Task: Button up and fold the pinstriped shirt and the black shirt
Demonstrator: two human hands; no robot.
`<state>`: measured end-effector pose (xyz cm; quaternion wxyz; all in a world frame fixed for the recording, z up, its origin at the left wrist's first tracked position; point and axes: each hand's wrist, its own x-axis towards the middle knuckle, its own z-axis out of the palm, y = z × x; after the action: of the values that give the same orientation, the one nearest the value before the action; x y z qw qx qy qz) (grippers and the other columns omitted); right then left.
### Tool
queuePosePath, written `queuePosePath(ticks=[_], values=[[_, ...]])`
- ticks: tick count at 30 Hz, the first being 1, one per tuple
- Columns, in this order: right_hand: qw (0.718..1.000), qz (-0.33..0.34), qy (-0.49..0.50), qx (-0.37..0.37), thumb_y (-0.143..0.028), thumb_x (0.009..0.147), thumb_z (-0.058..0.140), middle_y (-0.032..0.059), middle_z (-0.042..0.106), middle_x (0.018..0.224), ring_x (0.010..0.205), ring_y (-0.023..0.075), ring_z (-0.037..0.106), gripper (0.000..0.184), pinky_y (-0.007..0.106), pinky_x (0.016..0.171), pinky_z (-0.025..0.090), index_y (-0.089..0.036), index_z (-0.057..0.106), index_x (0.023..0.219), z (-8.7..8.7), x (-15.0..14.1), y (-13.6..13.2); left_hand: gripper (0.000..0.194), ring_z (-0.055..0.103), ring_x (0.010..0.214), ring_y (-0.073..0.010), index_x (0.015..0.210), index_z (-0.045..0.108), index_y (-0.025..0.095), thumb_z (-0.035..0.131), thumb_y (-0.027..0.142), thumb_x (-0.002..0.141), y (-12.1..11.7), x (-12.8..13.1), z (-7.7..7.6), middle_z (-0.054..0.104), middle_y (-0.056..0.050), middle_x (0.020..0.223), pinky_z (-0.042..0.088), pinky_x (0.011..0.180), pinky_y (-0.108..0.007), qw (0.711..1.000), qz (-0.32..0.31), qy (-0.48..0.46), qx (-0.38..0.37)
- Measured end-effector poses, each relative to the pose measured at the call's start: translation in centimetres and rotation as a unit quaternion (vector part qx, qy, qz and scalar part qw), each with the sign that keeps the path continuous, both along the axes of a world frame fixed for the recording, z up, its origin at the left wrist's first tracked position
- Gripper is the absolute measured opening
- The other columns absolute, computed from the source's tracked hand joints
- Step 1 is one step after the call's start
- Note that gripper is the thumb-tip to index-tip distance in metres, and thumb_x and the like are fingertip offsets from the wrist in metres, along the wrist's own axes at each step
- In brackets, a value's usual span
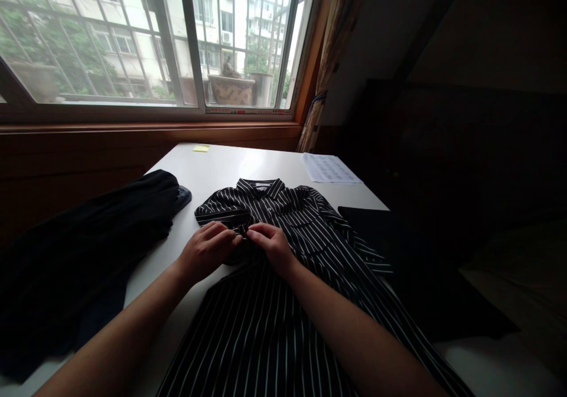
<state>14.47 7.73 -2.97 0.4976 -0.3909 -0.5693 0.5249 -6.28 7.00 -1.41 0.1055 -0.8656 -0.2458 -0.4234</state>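
Note:
A black shirt with thin white stripes [261, 326] lies spread on the white table, its collar toward the window. One sleeve is bent inward over the chest, and its cuff end is between my hands. My left hand [208, 248] is closed on the left side of that cuff. Close beside it, my right hand [272, 242] pinches the other side between thumb and fingers. The fingertips nearly meet; whether a button is between them is too small and dark to tell. The other sleeve stretches out to the right.
Dark clothes [88, 249] are heaped along the table's left side. A dark folded cloth [425, 273] lies at the right edge. Printed sheets [331, 168] and a yellow sticky note [201, 148] rest on the far part of the white table [252, 158], below a barred window [230, 42].

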Motion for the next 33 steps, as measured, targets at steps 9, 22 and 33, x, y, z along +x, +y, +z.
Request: queuePosePath(ticks=[9, 22, 33], values=[[0.999, 0.022, 0.014, -0.021, -0.039, 0.076, 0.076, 0.0004, 0.071, 0.078, 0.072, 0.0163, 0.060, 0.018, 0.030, 0.070, 0.044, -0.023, 0.080, 0.084, 0.19, 0.30, 0.11, 0.009, 0.057, 0.072, -0.0149, 0.100, 0.065, 0.021, 0.061, 0.014, 0.095, -0.12, -0.11, 0.57, 0.069, -0.001, 0.083, 0.049, 0.067, -0.031, 0.999, -0.013, 0.023, 0.021], [0.977, 0.093, 0.106, -0.163, -0.041, 0.064, 0.087, -0.0011, 0.066, 0.067, 0.057, 0.0076, 0.049, 0.030, 0.023, 0.055, 0.034, -0.017, 0.077, 0.079, 0.03, -0.03, 0.68, 0.008, 0.058, 0.073, -0.0145, 0.091, 0.064, 0.020, 0.063, 0.012, 0.093, -0.24, 0.06, 0.56, 0.067, 0.000, 0.080, 0.049, 0.067, -0.030, 0.999, -0.006, 0.030, 0.032], [0.972, 0.151, 0.057, -0.173, -0.040, 0.066, 0.087, -0.0035, 0.062, 0.069, 0.054, 0.0050, 0.045, 0.033, 0.020, 0.050, 0.026, -0.017, 0.073, 0.084, 0.05, 0.52, 1.01, 0.009, 0.058, 0.073, -0.0149, 0.093, 0.061, 0.019, 0.065, 0.012, 0.091, -0.18, -0.05, 0.18, 0.067, -0.001, 0.080, 0.050, 0.066, -0.029, 0.999, -0.025, 0.022, 0.011]])
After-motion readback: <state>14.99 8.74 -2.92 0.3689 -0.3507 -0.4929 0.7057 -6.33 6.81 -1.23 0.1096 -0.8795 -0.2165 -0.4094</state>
